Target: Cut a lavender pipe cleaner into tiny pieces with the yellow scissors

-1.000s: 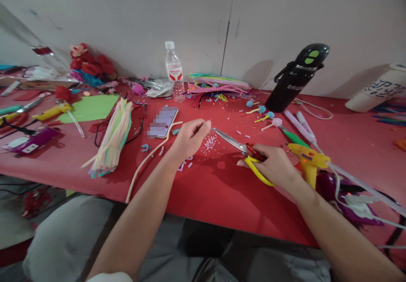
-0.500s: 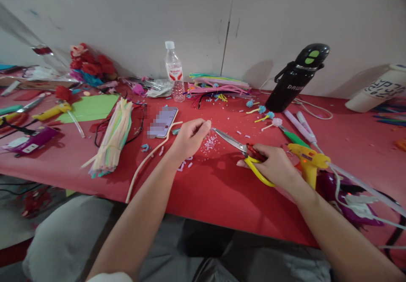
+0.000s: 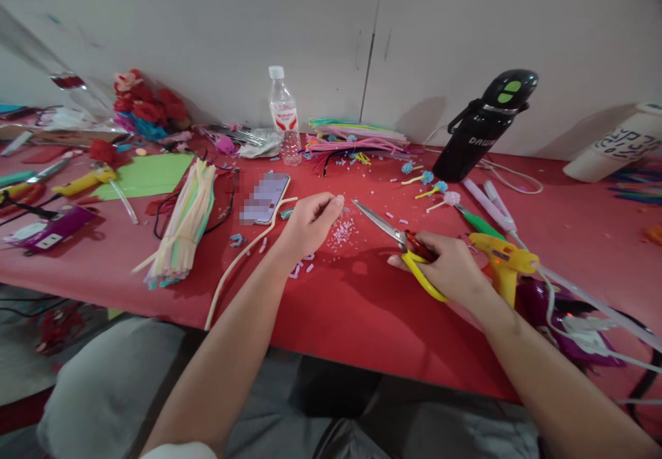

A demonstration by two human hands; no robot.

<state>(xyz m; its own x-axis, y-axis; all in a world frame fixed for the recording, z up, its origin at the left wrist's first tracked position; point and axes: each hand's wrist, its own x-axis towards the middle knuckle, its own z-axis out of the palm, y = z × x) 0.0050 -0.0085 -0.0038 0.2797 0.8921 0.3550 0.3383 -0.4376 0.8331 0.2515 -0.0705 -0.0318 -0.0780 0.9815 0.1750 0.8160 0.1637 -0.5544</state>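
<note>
My left hand (image 3: 310, 225) is closed in a pinch over the table, thumb against forefinger. Whatever lies between those fingertips is too small to make out. The scissors (image 3: 380, 222), with red and yellow handles, are gripped in my right hand (image 3: 452, 266). Their blades look closed, and the tip points at my left fingertips with a small gap between. Beneath my left fingertips lies a scatter of tiny pale lilac snippets (image 3: 342, 233). Short lilac pieces (image 3: 294, 271) rest beside my left wrist. A cream pipe cleaner (image 3: 248, 245) runs along the left of my forearm.
A phone (image 3: 266, 197) and a pipe-cleaner bundle (image 3: 183, 231) lie to the left. Behind stand a plastic bottle (image 3: 285, 125) and a black flask (image 3: 470, 138). Small pompom-topped stems (image 3: 439, 187) lie before the flask. A yellow glue gun (image 3: 501, 259) is near my right hand.
The scissors have drawn back slightly to the right, and their tip has moved away from my left fingertips. My left hand stays in the same place, still pinched.
</note>
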